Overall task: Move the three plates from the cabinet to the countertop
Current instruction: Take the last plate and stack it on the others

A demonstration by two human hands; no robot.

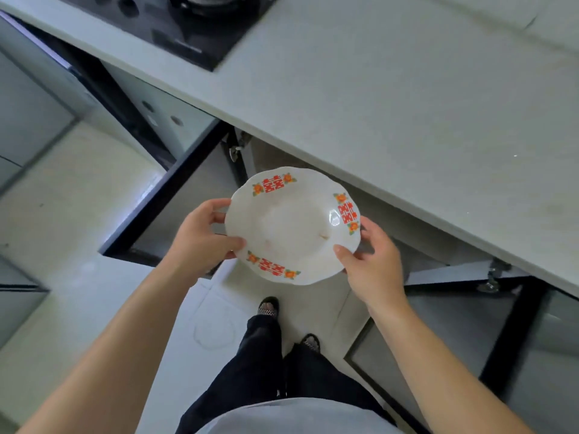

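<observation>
A white plate (291, 225) with red and orange flower marks on its scalloped rim is held level in the air, below and in front of the grey countertop (391, 98). My left hand (200, 238) grips its left rim, thumb on top. My right hand (372, 261) grips the right rim, thumb on top, fingers underneath. The plate hangs in front of the open cabinet (266, 151) under the counter. No other plates are visible; the cabinet's inside is mostly hidden by the plate and the counter edge.
Two cabinet doors stand open, the left door (169, 208) and the right door (438, 333). A black gas stove (188, 23) is set into the countertop at the top left. My legs and sandalled feet (269, 308) are on the pale tiled floor.
</observation>
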